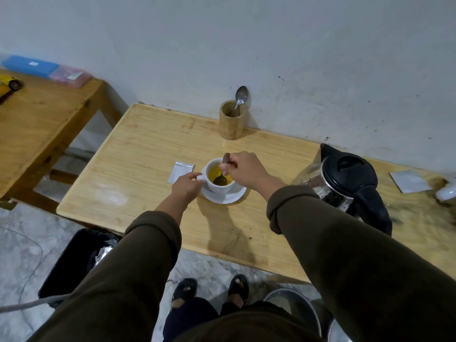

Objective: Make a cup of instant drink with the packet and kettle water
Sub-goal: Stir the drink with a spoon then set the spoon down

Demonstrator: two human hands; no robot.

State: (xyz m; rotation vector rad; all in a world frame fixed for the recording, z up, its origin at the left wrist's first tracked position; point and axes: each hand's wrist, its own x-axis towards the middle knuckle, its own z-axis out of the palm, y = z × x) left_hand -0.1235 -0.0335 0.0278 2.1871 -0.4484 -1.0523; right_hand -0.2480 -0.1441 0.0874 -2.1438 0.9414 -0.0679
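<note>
A white cup (214,186) with yellow liquid stands on a white saucer (230,197) in the middle of the wooden table (138,154). My right hand (244,169) holds a spoon (221,177) whose bowl dips into the liquid. My left hand (188,185) touches the cup's left side at the handle. A silver packet (180,171) lies flat just left of the cup. The glass kettle (345,178) with a black lid stands to the right of the cup.
A bamboo holder (232,119) with a spoon stands by the wall. Another silver packet (410,181) lies at the far right. A black bin (74,262) sits on the floor to the left, metal pots (296,304) below right, a second table (42,124) to the left.
</note>
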